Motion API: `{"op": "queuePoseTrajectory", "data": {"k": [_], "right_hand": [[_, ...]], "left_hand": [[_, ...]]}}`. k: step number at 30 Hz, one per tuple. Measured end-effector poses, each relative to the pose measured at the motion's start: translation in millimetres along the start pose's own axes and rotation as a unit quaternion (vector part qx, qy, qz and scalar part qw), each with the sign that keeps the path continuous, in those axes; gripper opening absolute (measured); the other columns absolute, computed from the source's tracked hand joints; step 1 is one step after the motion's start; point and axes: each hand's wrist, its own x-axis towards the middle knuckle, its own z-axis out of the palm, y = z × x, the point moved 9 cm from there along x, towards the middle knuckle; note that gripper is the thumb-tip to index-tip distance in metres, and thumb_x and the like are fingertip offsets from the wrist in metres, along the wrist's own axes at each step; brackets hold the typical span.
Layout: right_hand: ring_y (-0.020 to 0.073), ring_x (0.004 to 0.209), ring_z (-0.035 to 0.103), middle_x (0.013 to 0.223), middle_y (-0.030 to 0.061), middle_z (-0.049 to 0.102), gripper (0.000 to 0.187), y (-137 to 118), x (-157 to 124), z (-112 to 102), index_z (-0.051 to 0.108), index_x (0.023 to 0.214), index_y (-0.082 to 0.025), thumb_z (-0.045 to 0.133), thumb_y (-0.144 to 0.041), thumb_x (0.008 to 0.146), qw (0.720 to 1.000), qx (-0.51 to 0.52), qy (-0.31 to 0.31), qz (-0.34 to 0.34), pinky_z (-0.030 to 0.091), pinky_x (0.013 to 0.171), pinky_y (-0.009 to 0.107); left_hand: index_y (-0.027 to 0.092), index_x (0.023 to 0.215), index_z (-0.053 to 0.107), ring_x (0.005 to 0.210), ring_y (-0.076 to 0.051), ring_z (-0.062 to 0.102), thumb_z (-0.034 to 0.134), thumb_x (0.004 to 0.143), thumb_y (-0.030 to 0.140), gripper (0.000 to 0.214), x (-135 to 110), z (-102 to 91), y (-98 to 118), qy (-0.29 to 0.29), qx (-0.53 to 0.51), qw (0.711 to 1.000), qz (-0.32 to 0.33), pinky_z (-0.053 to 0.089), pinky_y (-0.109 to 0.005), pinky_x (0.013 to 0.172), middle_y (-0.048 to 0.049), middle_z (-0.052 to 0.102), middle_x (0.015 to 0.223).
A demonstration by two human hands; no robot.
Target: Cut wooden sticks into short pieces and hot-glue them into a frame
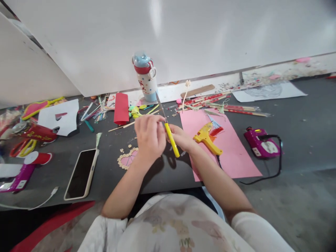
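Note:
A pair of scissors (172, 139) with a yellow handle is in my right hand (180, 136), seen nearly edge-on with the blade pointing up and away. My left hand (150, 134) is closed just left of the scissors, its fingertips close to the blade's base. Whatever the left fingers pinch is hidden behind the hand. Below it on the dark table lies a pink heart-shaped piece (128, 159) edged with small pale wooden bits, partly covered by my left wrist. A thin wooden stick (122, 126) reaches toward the left hand from the left.
A yellow glue gun (208, 137) rests on pink paper (236, 162) at right, near a purple power strip (262, 142). A bottle (147, 82) stands behind. At left are a phone (81, 174), a red can (39, 131) and red card (121, 107). Wrapped chopsticks (241, 109) lie at the back.

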Motion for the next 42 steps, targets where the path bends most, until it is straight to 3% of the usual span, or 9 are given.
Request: {"op": "queuePoseTrajectory", "data": {"k": [5,11,15,18,20,22,27,42], "right_hand": [[0.0094,0.062,0.041,0.070,-0.0052,0.047,0.030,1.6,-0.3,-2.9,0.047,0.082,-0.019,0.064,-0.040,0.069,0.999,-0.043,0.014,0.017,0.036,0.059,0.024],[0.0128,0.067,0.046,0.076,-0.0020,0.050,0.034,-11.3,-4.0,-18.8,0.048,0.088,-0.019,0.065,-0.040,0.066,0.984,-0.157,0.081,-0.032,0.040,0.066,0.029],[0.0139,0.071,0.048,0.081,-0.0002,0.050,0.043,-10.7,-6.2,-18.0,0.051,0.100,-0.018,0.067,-0.039,0.066,0.991,-0.128,0.034,-0.034,0.042,0.068,0.030],[0.0138,0.076,0.049,0.083,0.0001,0.048,0.032,-9.9,-6.7,-11.3,0.052,0.103,-0.019,0.056,-0.035,0.076,0.996,-0.069,-0.034,-0.050,0.042,0.070,0.028],[0.0127,0.074,0.048,0.082,-0.0003,0.047,0.025,-8.8,-5.2,-10.4,0.053,0.103,-0.020,0.047,-0.027,0.080,0.995,-0.055,-0.046,-0.065,0.041,0.069,0.027],[0.0118,0.069,0.046,0.077,-0.0014,0.047,0.024,-6.0,-1.8,-14.3,0.053,0.101,-0.019,0.046,-0.024,0.079,0.994,-0.082,-0.018,-0.072,0.040,0.066,0.027],[0.0109,0.065,0.047,0.079,0.0003,0.053,0.026,-0.2,4.1,-22.5,0.052,0.092,-0.017,0.058,-0.037,0.075,0.990,-0.121,0.047,-0.061,0.042,0.065,0.029],[0.0167,0.084,0.056,0.094,0.0056,0.060,0.048,6.6,4.9,-17.7,0.052,0.100,-0.017,0.073,-0.035,0.060,0.991,-0.117,0.046,-0.044,0.048,0.075,0.032]], "left_hand": [[0.019,0.106,0.057,0.104,-0.023,0.054,0.044,0.091,0.022,0.021,-4.9,5.5,-40.6,0.007,0.092,0.995,-0.025,0.036,-0.040,0.096,-0.0109,0.061,0.105],[0.017,0.097,0.058,0.086,-0.019,0.060,0.043,0.091,0.019,0.017,-13.6,23.5,-53.6,-0.048,0.068,0.996,-0.025,0.045,-0.031,0.078,-0.0080,0.065,0.088],[0.019,0.084,0.056,0.084,-0.017,0.061,0.043,0.085,0.012,0.015,-15.5,23.7,-66.7,-0.048,0.006,0.998,-0.052,0.048,-0.029,0.075,-0.0047,0.065,0.085],[0.020,0.078,0.054,0.081,-0.017,0.061,0.043,0.081,0.011,0.014,-16.1,22.1,-75.5,-0.037,-0.002,0.997,-0.064,0.049,-0.030,0.073,-0.0037,0.064,0.082],[0.020,0.077,0.053,0.082,-0.017,0.061,0.043,0.081,0.012,0.014,-16.4,22.3,-77.8,-0.035,-0.004,0.997,-0.065,0.049,-0.031,0.073,-0.0039,0.064,0.082],[0.020,0.076,0.053,0.083,-0.017,0.061,0.043,0.080,0.011,0.015,-16.9,24.7,-77.3,-0.044,-0.010,0.997,-0.062,0.049,-0.030,0.074,-0.0041,0.064,0.082],[0.020,0.077,0.054,0.085,-0.017,0.062,0.042,0.080,0.010,0.016,-19.1,29.8,-72.3,-0.063,-0.018,0.997,-0.046,0.050,-0.029,0.076,-0.0044,0.065,0.084],[0.020,0.081,0.056,0.088,-0.015,0.060,0.042,0.078,0.006,0.020,-21.5,32.9,-68.7,-0.094,-0.041,0.994,-0.021,0.047,-0.027,0.082,-0.0023,0.065,0.086]]}}
